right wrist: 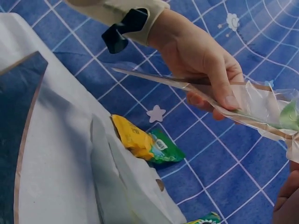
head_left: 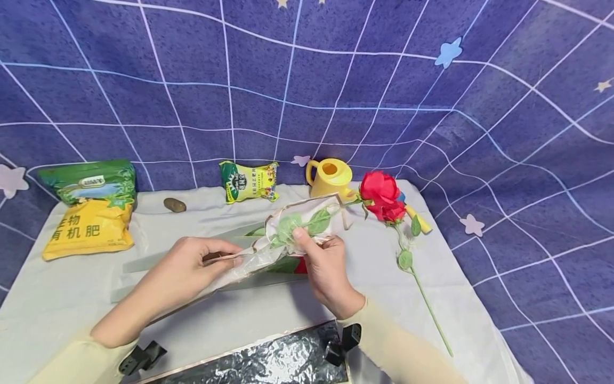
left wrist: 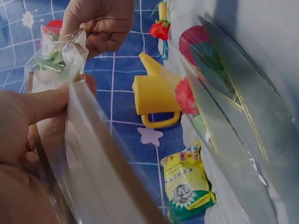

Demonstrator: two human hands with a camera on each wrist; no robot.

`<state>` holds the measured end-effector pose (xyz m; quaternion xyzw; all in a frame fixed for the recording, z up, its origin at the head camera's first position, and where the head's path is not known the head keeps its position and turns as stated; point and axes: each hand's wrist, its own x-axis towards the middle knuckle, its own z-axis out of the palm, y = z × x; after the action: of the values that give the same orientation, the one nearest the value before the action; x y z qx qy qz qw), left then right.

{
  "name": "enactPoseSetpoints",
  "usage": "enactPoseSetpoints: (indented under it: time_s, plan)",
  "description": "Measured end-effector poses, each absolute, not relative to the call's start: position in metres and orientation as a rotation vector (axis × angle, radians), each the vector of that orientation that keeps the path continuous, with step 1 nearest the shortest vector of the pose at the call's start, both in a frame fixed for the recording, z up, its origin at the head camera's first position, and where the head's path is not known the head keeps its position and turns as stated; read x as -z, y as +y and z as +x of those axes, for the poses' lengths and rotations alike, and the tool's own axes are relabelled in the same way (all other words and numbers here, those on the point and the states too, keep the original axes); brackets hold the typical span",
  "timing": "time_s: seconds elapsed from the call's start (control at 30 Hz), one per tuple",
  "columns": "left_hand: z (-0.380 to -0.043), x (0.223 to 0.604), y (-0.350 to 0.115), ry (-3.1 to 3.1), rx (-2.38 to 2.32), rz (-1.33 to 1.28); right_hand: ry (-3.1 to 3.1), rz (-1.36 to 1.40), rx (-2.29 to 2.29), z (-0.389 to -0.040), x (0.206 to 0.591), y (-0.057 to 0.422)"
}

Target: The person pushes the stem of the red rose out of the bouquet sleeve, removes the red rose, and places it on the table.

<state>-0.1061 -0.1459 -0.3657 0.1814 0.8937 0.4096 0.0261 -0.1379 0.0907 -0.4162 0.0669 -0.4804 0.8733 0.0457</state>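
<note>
Both hands hold a clear-and-white flower sleeve (head_left: 240, 272) with brown edging, raised over the table. Inside it show green leaves (head_left: 318, 221) of a rose, whose red bloom (head_left: 376, 184) sticks out past the sleeve's wide end. My left hand (head_left: 192, 266) pinches the sleeve's edge along its narrower part, thumb on top in the left wrist view. Near the wide end my right hand (head_left: 328, 272) grips the sleeve, its thumb pressed over the leaves and its other fingers mostly hidden behind. Beneath lie wrapped roses (left wrist: 205, 56) in grey-green sleeves, partly covered in the head view.
A loose rose (head_left: 405, 260) lies at the right, beside a yellow handle (head_left: 419, 218). Along the back stand a yellow watering can (head_left: 331, 184), a small fertilizer packet (head_left: 251, 182), a brown stone (head_left: 175, 205) and a large fertilizer bag (head_left: 91, 213). A shiny black panel (head_left: 259, 365) lies in front.
</note>
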Motion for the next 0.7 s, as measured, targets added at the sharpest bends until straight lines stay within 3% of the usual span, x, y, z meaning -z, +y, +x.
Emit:
enactPoseSetpoints:
  time_s: [0.7]
  plan:
    - [-0.108, 0.369, -0.165, 2.808, -1.178, 0.607, -1.427, 0.117, -2.790, -0.155, 0.406, 0.121]
